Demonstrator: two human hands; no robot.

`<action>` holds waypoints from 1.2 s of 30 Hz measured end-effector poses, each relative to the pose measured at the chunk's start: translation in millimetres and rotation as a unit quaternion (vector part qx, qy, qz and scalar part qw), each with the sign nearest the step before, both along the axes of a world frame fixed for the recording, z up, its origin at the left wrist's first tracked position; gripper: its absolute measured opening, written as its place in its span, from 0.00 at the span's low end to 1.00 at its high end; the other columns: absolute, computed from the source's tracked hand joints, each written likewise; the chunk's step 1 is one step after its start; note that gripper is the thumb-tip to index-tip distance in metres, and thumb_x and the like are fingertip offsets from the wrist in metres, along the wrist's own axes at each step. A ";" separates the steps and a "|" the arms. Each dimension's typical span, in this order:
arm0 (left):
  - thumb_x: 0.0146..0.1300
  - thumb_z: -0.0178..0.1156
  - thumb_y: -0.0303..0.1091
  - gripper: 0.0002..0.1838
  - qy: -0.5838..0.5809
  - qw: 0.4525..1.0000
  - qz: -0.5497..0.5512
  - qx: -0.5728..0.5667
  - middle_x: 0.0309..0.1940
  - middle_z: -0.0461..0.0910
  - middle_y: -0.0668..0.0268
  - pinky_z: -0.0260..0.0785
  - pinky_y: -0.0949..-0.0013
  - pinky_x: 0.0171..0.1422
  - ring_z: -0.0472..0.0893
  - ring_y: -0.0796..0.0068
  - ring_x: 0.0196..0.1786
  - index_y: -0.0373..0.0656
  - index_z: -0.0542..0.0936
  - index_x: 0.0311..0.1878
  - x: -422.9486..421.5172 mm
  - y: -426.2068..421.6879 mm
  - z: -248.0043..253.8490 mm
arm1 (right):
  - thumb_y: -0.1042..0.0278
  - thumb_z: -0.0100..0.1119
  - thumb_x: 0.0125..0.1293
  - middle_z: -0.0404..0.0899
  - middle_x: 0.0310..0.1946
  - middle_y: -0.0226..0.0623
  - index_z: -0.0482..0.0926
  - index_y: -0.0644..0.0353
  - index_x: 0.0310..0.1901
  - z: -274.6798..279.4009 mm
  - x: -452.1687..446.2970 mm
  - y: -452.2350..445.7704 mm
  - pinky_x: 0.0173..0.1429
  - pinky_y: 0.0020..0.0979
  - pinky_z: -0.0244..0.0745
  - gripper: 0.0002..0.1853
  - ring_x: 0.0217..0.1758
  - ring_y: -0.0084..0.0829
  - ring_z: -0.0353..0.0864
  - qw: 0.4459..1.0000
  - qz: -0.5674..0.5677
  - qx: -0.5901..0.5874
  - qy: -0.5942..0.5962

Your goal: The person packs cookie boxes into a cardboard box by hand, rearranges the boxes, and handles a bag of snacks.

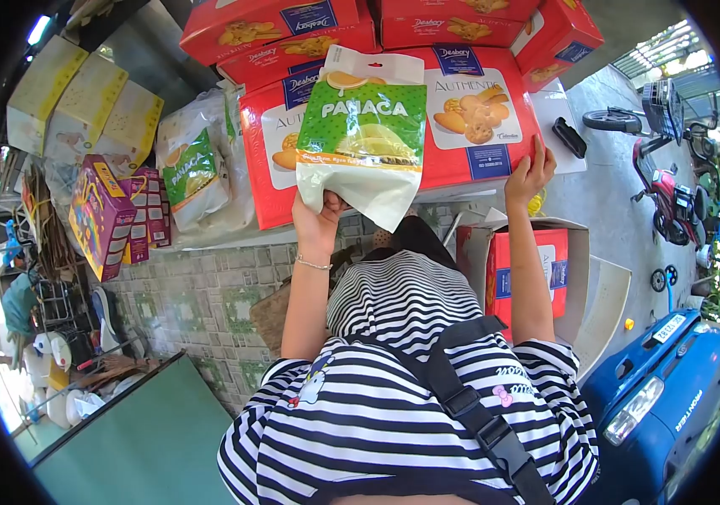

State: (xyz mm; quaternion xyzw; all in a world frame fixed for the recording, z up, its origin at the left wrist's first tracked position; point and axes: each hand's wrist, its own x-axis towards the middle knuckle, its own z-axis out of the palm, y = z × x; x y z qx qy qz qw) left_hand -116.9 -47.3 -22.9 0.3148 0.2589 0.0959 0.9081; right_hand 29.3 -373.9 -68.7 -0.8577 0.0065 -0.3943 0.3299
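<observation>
My left hand (pixel 320 220) is closed on the bottom edge of a green and white PANACA snack bag (pixel 362 135), its fingers partly hidden by the bag. The bag is upright to my view, in front of two red Desbory biscuit boxes. At the right, my right hand (pixel 531 174) rests at the near corner of the right-hand red biscuit box (pixel 482 109), index finger stretched out and the other fingers loosely bent. Part of the left-hand red box (pixel 267 160) is covered by the bag.
More red biscuit boxes (pixel 453 29) are stacked behind. To the left lie another PANACA bag (pixel 194 168), purple boxes (pixel 101 215) and pale yellow cartons (pixel 82 101). An open carton (pixel 577 278) holding a red box stands below right. A black object (pixel 569 137) lies beyond my right hand.
</observation>
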 end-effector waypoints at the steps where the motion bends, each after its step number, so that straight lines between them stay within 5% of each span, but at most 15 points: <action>1: 0.65 0.40 0.44 0.16 0.003 1.000 0.003 -0.001 0.15 0.69 0.70 0.69 0.61 0.34 0.69 0.73 0.21 0.44 0.72 0.33 0.2 -0.4 0.7 | 0.67 0.48 0.54 0.66 0.49 0.50 0.74 0.52 0.53 0.3 0.4 -0.2 0.59 0.42 0.57 0.22 0.53 0.47 0.64 1.000 0.004 -0.001 -0.001; 5: 0.66 0.39 0.42 0.15 -0.058 0.997 -0.042 0.000 0.21 0.74 0.68 0.70 0.66 0.37 0.73 0.75 0.26 0.44 0.72 0.37 -5.4 1.0 -3.7 | 0.66 0.48 0.55 0.66 0.50 0.50 0.73 0.52 0.53 0.2 -2.5 -0.1 0.59 0.43 0.57 0.21 0.54 0.47 0.63 1.000 0.005 0.005 -0.002; 8: 0.66 0.39 0.42 0.18 -0.020 0.985 -0.079 0.151 0.37 0.78 0.62 0.68 0.65 0.47 0.77 0.70 0.41 0.39 0.74 0.43 -6.8 -9.8 15.7 | 0.65 0.48 0.57 0.64 0.53 0.51 0.72 0.52 0.54 5.6 -6.5 -0.8 0.60 0.45 0.55 0.21 0.57 0.49 0.61 0.999 -0.010 -0.044 0.019; 11: 0.65 0.40 0.39 0.19 -0.018 0.946 -0.205 0.250 0.42 0.78 0.64 0.66 0.71 0.49 0.76 0.76 0.44 0.36 0.75 0.47 -12.4 -10.5 31.8 | 0.65 0.56 0.54 0.59 0.58 0.51 0.65 0.57 0.58 14.4 -22.6 5.2 0.64 0.49 0.51 0.28 0.63 0.52 0.55 0.989 -0.062 -0.119 0.061; 14: 0.64 0.45 0.33 0.15 0.041 0.898 -0.257 0.354 0.36 0.79 0.70 0.64 0.77 0.44 0.73 0.84 0.38 0.33 0.77 0.43 -11.7 -19.5 42.8 | 0.70 0.66 0.42 0.57 0.60 0.51 0.61 0.57 0.61 61.5 -55.5 30.1 0.64 0.48 0.51 0.40 0.64 0.51 0.56 0.990 0.116 -0.074 0.010; 17: 0.59 0.50 0.31 0.12 -0.012 0.823 -0.322 0.467 0.26 0.77 0.65 0.62 0.71 0.30 0.70 0.82 0.28 0.31 0.77 0.32 -5.6 -33.8 33.1 | 0.74 0.65 0.37 0.59 0.60 0.49 0.63 0.54 0.61 83.4 -75.1 47.5 0.63 0.44 0.55 0.42 0.62 0.48 0.59 0.959 0.277 -0.025 0.045; 20: 0.54 0.53 0.30 0.11 -0.053 0.747 -0.302 0.590 0.18 0.72 0.54 0.60 0.66 0.27 0.70 0.68 0.22 0.28 0.74 0.26 -6.7 -55.4 26.5 | 0.73 0.65 0.36 0.65 0.57 0.43 0.76 0.52 0.49 92.5 -83.6 45.8 0.61 0.40 0.58 0.30 0.60 0.44 0.62 0.941 0.323 0.046 0.085; 24: 0.55 0.54 0.30 0.10 -0.101 0.733 -0.297 0.604 0.19 0.73 0.54 0.60 0.65 0.28 0.71 0.63 0.22 0.31 0.75 0.26 -11.4 -72.2 33.5 | 0.73 0.64 0.41 0.73 0.50 0.34 0.81 0.53 0.40 94.5 -97.9 27.3 0.60 0.40 0.58 0.18 0.56 0.41 0.67 0.937 0.341 0.020 0.074; 29: 0.58 0.56 0.34 0.11 -0.085 0.686 -0.324 0.646 0.31 0.76 0.51 0.67 0.65 0.40 0.75 0.58 0.37 0.34 0.78 0.34 -14.0 -90.8 77.1 | 0.73 0.62 0.48 0.77 0.43 0.32 0.80 0.55 0.33 84.0 -121.6 15.0 0.60 0.42 0.57 0.08 0.52 0.37 0.71 0.942 0.329 0.028 0.062; 31: 0.59 0.57 0.35 0.12 -0.101 0.654 -0.326 0.675 0.34 0.77 0.51 0.67 0.65 0.43 0.75 0.57 0.40 0.35 0.79 0.36 -10.5 -104.4 107.0 | 0.72 0.64 0.47 0.76 0.45 0.34 0.78 0.57 0.37 85.8 -130.4 12.0 0.61 0.43 0.57 0.13 0.54 0.39 0.69 0.947 0.314 0.043 0.049; 35: 0.59 0.56 0.35 0.12 -0.172 0.603 -0.318 0.711 0.36 0.78 0.53 0.67 0.61 0.46 0.75 0.53 0.43 0.37 0.79 0.39 4.4 -132.7 136.4 | 0.58 0.74 0.35 0.53 0.63 0.52 0.57 0.59 0.63 107.2 -141.5 5.0 0.66 0.45 0.52 0.51 0.65 0.49 0.56 0.968 0.234 0.043 0.077; 36: 0.59 0.56 0.35 0.12 -0.208 0.594 -0.313 0.711 0.37 0.78 0.53 0.67 0.61 0.46 0.75 0.53 0.43 0.36 0.79 0.39 8.1 -143.7 144.5 | 0.58 0.74 0.35 0.52 0.63 0.53 0.56 0.60 0.63 105.4 -141.7 2.9 0.66 0.44 0.51 0.52 0.65 0.50 0.55 0.961 0.246 0.092 0.086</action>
